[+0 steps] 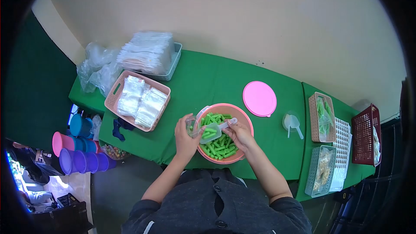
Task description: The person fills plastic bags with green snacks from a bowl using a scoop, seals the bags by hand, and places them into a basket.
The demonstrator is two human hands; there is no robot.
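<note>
A round pink-orange bowl (248,123) full of short green sticks (221,149) stands at the table's front edge. Over its right side my right hand (240,135) is closed on the handle of a clear plastic scoop (211,133), which holds several green sticks. My left hand (187,136), at the bowl's left rim, is wrapped round a small clear container (192,125) close beside the scoop. What the container holds is hard to make out.
On the green table (208,78) are a pink lid (259,99), a clear cup with a scoop (292,123), a basket of clear packets (164,89) and a stack of bags (147,52). More baskets (320,147) stand right; purple tubs (82,161) are lower left.
</note>
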